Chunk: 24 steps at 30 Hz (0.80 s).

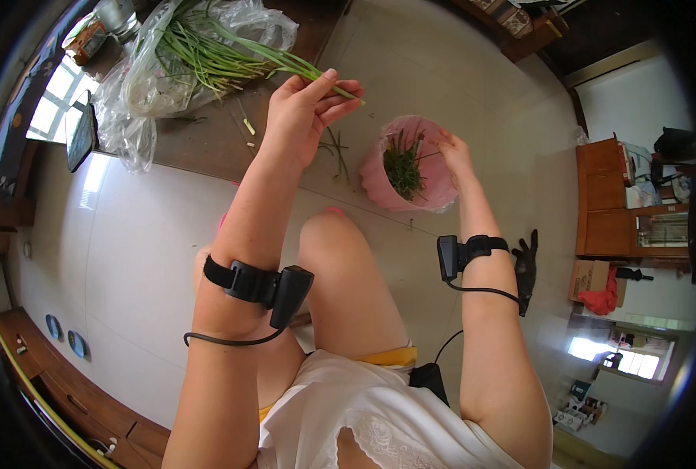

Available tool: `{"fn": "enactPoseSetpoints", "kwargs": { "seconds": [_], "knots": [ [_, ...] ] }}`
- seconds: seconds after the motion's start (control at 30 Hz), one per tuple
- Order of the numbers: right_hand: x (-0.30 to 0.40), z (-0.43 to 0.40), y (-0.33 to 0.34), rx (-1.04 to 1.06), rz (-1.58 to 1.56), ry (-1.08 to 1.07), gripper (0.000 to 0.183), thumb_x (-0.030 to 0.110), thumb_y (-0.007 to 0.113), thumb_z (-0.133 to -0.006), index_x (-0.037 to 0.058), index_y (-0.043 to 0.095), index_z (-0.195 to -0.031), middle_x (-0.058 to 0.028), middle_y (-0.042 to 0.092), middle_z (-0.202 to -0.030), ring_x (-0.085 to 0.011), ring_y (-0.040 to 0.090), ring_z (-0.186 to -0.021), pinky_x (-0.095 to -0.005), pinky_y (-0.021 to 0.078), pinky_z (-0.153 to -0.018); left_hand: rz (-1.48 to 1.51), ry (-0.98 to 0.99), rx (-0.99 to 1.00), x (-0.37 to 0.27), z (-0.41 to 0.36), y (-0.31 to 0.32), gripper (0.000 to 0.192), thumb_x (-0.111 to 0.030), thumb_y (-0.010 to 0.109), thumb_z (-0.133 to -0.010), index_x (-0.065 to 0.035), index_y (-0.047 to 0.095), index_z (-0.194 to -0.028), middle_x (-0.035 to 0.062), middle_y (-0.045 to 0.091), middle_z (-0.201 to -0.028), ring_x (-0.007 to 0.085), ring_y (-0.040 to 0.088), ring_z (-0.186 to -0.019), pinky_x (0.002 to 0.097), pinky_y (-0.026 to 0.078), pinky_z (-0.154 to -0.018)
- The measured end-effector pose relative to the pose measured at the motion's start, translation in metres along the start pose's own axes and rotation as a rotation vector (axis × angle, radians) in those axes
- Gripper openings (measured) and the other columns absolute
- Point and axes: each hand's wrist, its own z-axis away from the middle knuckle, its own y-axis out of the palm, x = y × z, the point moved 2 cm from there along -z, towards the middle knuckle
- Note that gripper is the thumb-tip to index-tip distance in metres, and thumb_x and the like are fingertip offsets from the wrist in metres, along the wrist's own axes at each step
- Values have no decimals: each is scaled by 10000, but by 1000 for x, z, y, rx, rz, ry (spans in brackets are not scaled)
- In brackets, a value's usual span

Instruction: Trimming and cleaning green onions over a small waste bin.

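My left hand [307, 111] holds a few long green stalks [283, 57], their cut ends between thumb and fingers, above the corner of a dark table. A larger bunch of thin green stalks [213, 64] lies on a clear plastic bag [148, 88] on that table. My right hand [455, 153] is over the right rim of a pink bin [377, 182], fingers partly curled; whether it holds a thin scrap is unclear. Inside the bin is a heap of green trimmings [405, 167].
Stalk scraps [249, 126] lie on the tabletop [195, 146], with a phone [81, 132] at its edge. A black cat [525, 269] lies on the floor beyond my right forearm. Wooden cabinets [603, 199] stand at the right.
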Motion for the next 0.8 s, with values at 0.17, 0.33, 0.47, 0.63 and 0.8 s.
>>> {"fn": "enactPoseSetpoints", "kwargs": {
  "seconds": [0.17, 0.33, 0.47, 0.63, 0.8],
  "knots": [
    [-1, 2, 1, -29, 1, -57, 415, 63, 535, -832, 11, 452, -1235, -111, 642, -979, -143, 572, -958, -242, 392, -838, -14, -10, 5, -1, 0, 0, 182, -110, 530, -870, 42, 432, -896, 224, 602, -917, 264, 629, -825, 317, 550, -735],
    [8, 11, 6, -103, 72, -29, 440, 62, 609, -771, 25, 493, -1194, -107, 650, -946, -118, 601, -870, -234, 431, -749, -3, 12, -4, -6, 2, -4, 189, -107, 546, -855, 48, 451, -906, 212, 601, -890, 257, 627, -799, 315, 552, -707],
    [-5, 4, 2, -147, 52, -95, 408, 1, 607, -738, 11, 531, -1139, -44, 624, -841, -100, 554, -713, -228, 431, -653, -12, 9, 2, -7, 2, -3, 198, -111, 534, -864, 55, 439, -912, 221, 599, -911, 261, 627, -821, 315, 550, -734],
    [-11, -6, 1, -189, -236, -58, 388, -19, 558, -735, 2, 537, -1121, -37, 603, -819, -105, 540, -679, -237, 439, -631, -22, 14, -12, -14, 4, -6, 197, -120, 523, -875, 50, 436, -924, 225, 598, -931, 254, 628, -826, 304, 550, -747],
    [-3, -6, 3, 7, 184, -44, 377, 129, 568, -797, 29, 526, -1158, -64, 594, -1033, -136, 577, -815, -259, 436, -756, -102, -35, -3, -7, 1, -8, 173, -148, 559, -860, 0, 483, -906, 170, 615, -937, 215, 631, -802, 266, 545, -681]
  ]
}}
